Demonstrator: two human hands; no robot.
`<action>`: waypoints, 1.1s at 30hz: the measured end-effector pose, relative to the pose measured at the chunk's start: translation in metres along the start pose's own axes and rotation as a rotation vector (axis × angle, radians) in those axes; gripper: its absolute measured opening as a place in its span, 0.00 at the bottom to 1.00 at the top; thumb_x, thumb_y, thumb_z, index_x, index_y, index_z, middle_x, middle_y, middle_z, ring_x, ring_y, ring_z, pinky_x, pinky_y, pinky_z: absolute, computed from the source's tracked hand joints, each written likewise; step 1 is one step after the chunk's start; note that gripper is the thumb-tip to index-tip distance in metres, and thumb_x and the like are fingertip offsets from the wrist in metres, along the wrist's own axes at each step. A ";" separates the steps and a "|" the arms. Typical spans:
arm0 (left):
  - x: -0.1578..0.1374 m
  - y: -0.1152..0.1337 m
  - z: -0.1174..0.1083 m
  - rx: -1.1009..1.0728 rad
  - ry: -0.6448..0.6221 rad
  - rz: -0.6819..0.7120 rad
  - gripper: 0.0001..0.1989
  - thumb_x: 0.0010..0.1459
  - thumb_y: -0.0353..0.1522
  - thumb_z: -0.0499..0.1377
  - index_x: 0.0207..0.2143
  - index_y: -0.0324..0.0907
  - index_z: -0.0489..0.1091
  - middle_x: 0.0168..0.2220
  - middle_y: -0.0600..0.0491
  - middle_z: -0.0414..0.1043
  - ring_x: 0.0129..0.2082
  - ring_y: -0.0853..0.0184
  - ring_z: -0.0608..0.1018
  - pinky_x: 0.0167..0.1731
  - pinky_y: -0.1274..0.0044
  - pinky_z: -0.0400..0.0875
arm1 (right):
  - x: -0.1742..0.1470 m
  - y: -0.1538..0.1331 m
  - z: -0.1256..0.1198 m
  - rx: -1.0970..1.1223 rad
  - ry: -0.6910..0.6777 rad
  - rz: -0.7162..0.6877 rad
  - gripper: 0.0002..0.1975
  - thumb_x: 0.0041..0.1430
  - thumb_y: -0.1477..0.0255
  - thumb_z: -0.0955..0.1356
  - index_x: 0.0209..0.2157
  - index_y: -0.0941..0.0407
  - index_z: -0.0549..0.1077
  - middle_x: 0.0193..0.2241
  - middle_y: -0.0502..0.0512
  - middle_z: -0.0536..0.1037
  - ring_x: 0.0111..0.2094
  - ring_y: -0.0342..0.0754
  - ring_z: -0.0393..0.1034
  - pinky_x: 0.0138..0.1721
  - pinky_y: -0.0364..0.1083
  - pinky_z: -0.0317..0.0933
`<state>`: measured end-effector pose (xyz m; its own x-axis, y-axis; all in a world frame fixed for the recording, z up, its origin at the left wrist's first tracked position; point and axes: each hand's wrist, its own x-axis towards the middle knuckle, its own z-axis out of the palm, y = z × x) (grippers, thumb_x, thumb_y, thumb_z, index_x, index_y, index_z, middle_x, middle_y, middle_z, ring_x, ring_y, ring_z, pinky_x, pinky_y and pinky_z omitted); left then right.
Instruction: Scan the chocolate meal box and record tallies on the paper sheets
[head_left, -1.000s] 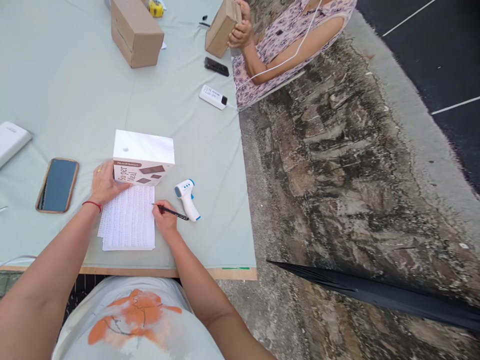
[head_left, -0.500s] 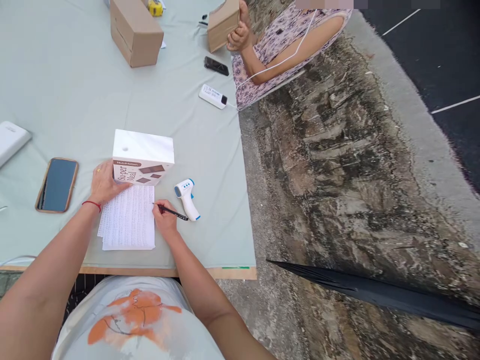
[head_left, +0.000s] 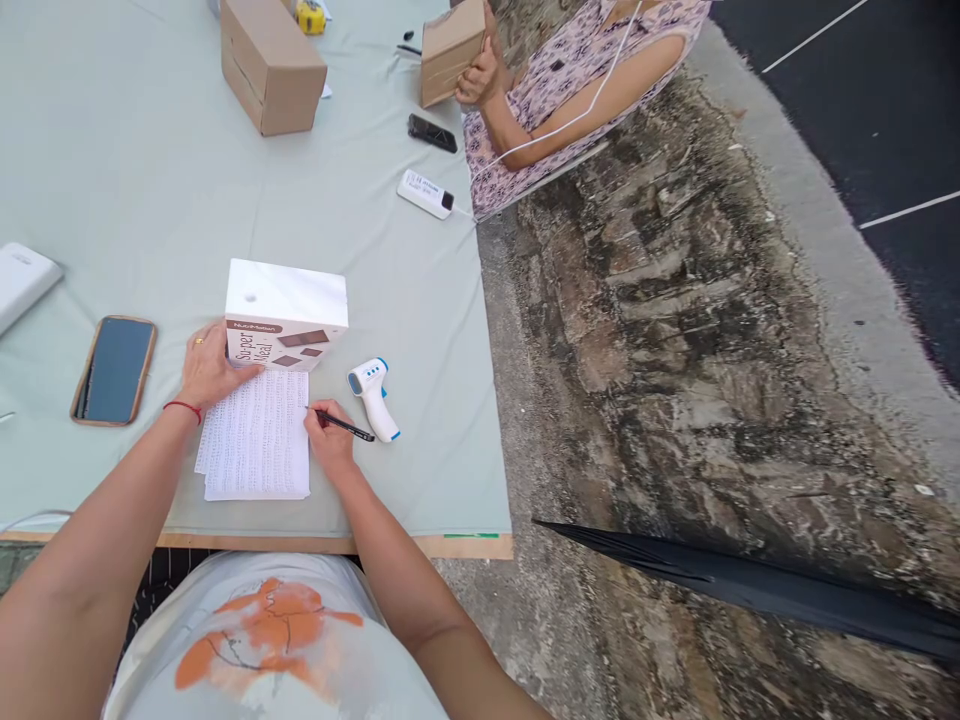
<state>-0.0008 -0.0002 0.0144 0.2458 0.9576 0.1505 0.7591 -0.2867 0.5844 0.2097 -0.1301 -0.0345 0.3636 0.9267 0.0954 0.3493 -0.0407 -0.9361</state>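
A black pen (head_left: 345,425) is pinched in my right hand (head_left: 330,438), its tip at the right edge of a sheet. That paper pad (head_left: 259,440), covered in dense handwritten lines, lies flat in front of me with its far end against a white and brown meal box (head_left: 289,290). My left hand (head_left: 214,368) grips the box at its lower left corner, thumb along the near face over the paper; the other fingers are partly hidden. Just right of the pen sits a white and blue infrared thermometer (head_left: 375,400).
A phone (head_left: 114,370) and a white power bank (head_left: 24,285) lie at left. Farther off are a cardboard box (head_left: 274,75), a yellow tape measure (head_left: 310,16), a black device (head_left: 432,133) and a white device (head_left: 425,193). Another person's hand (head_left: 478,78) holds a small carton (head_left: 451,52).
The other person's carton has shifted slightly right and tilted. My hands, the pen and the meal box stay almost in place.
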 end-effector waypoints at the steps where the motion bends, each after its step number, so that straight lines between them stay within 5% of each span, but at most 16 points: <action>1: 0.000 0.000 0.000 -0.008 0.000 0.014 0.34 0.52 0.47 0.67 0.57 0.41 0.67 0.54 0.41 0.73 0.62 0.42 0.69 0.65 0.52 0.60 | 0.000 0.000 0.000 -0.004 0.007 -0.010 0.14 0.55 0.59 0.62 0.29 0.54 0.70 0.25 0.51 0.72 0.26 0.46 0.63 0.31 0.47 0.63; 7: -0.001 0.002 -0.004 -0.105 -0.003 0.001 0.41 0.55 0.59 0.59 0.61 0.40 0.63 0.55 0.38 0.72 0.59 0.42 0.71 0.62 0.51 0.61 | -0.001 0.003 -0.004 -0.047 0.045 -0.126 0.14 0.65 0.62 0.62 0.35 0.55 0.73 0.31 0.55 0.74 0.31 0.49 0.69 0.35 0.48 0.67; 13: -0.003 0.002 -0.005 -0.160 0.077 -0.054 0.42 0.61 0.56 0.52 0.67 0.37 0.59 0.53 0.39 0.73 0.53 0.48 0.73 0.56 0.57 0.66 | -0.001 0.021 -0.022 -0.243 0.010 -0.342 0.20 0.73 0.69 0.56 0.54 0.57 0.75 0.46 0.64 0.73 0.50 0.53 0.71 0.51 0.53 0.69; 18: -0.003 0.001 -0.004 -0.138 0.094 -0.085 0.38 0.63 0.55 0.49 0.62 0.36 0.66 0.49 0.40 0.74 0.50 0.48 0.73 0.54 0.57 0.66 | 0.001 0.026 -0.043 -0.366 -0.028 -0.378 0.23 0.72 0.73 0.55 0.58 0.55 0.74 0.47 0.64 0.73 0.50 0.54 0.70 0.53 0.54 0.67; 22: -0.003 0.004 -0.006 -0.128 0.070 -0.097 0.38 0.63 0.55 0.49 0.62 0.38 0.67 0.45 0.41 0.75 0.49 0.49 0.73 0.54 0.59 0.67 | 0.011 0.025 -0.064 -0.592 0.177 -0.209 0.22 0.67 0.67 0.63 0.59 0.57 0.72 0.55 0.69 0.69 0.57 0.62 0.64 0.59 0.63 0.60; 26: -0.004 0.005 -0.006 -0.115 0.069 -0.110 0.39 0.63 0.56 0.48 0.63 0.37 0.66 0.44 0.41 0.74 0.49 0.49 0.73 0.53 0.59 0.67 | 0.030 0.023 -0.080 -0.636 0.095 0.140 0.29 0.57 0.62 0.69 0.57 0.62 0.70 0.49 0.72 0.72 0.52 0.66 0.65 0.54 0.62 0.62; 29: -0.004 0.004 -0.005 -0.108 0.071 -0.103 0.39 0.63 0.56 0.48 0.62 0.37 0.67 0.43 0.42 0.74 0.49 0.49 0.73 0.53 0.60 0.67 | 0.038 0.009 -0.080 -0.362 0.008 0.271 0.23 0.58 0.57 0.68 0.48 0.59 0.73 0.39 0.62 0.74 0.42 0.57 0.68 0.44 0.52 0.65; 33: -0.003 0.001 -0.005 -0.100 0.078 -0.068 0.36 0.65 0.56 0.47 0.60 0.37 0.68 0.42 0.42 0.74 0.47 0.49 0.74 0.50 0.60 0.67 | 0.033 -0.027 -0.060 0.113 -0.109 0.256 0.23 0.58 0.50 0.67 0.37 0.58 0.72 0.31 0.54 0.71 0.32 0.49 0.64 0.35 0.45 0.62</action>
<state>-0.0032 -0.0038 0.0184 0.1452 0.9751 0.1676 0.7077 -0.2207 0.6711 0.2640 -0.1206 0.0144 0.3300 0.9266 -0.1803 0.1577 -0.2424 -0.9573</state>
